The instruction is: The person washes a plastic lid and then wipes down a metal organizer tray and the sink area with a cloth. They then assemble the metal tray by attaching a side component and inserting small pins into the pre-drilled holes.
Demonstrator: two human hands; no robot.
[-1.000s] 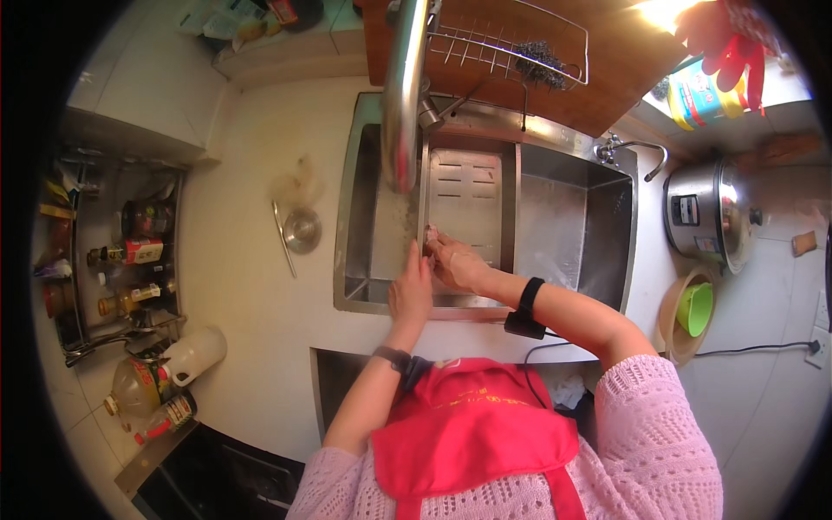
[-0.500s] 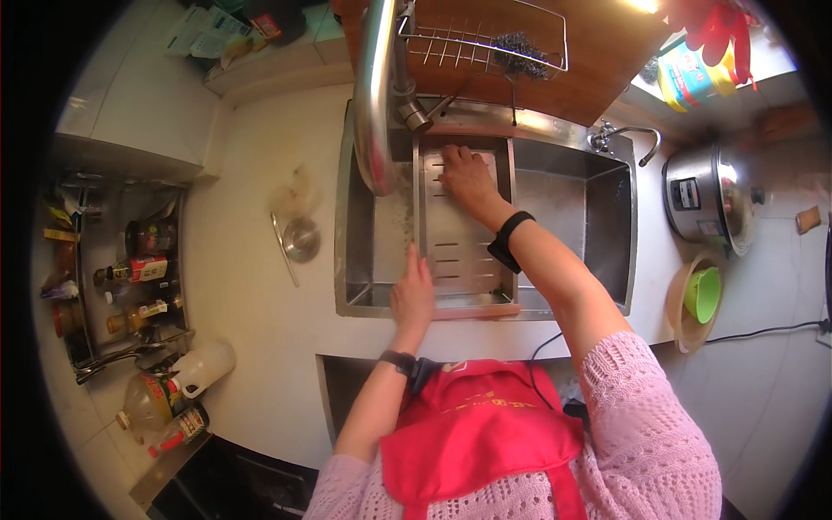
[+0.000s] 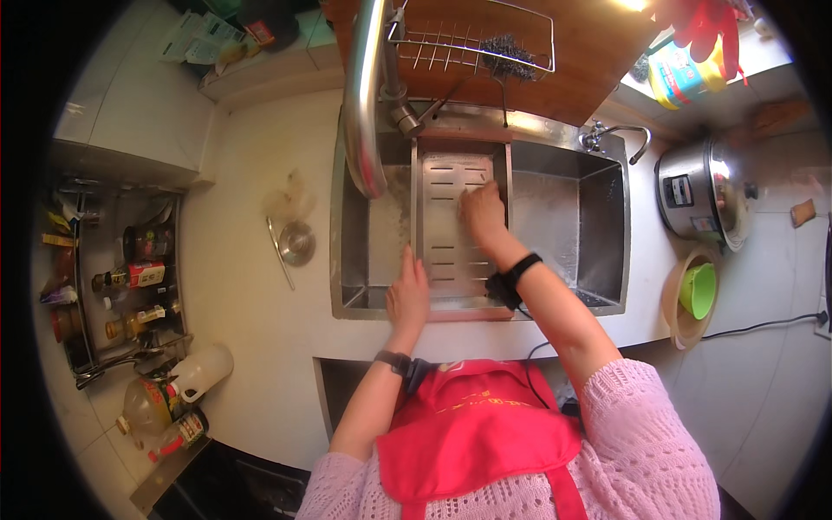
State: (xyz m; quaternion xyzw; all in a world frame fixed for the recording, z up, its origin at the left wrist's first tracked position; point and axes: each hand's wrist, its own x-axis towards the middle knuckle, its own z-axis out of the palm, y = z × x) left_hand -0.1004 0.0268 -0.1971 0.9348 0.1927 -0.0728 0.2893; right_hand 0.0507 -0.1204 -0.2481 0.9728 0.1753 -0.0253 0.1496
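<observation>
In the head view, the slotted steel tray (image 3: 442, 230) lies beneath the right grip (image 3: 482, 212), spanning the steel sink (image 3: 550, 234) from back to front. The right grip's fingers curl down over the tray; whether they clamp anything is hidden. The left grip (image 3: 409, 295) is nearer the wearer, at the tray's left edge, fingers extended; whether it pinches the rim, I cannot tell. The curved faucet (image 3: 362, 130) stands beyond the left grip; left of that grip, a small round metal dish (image 3: 297, 243) sits on the worktop (image 3: 251, 321).
</observation>
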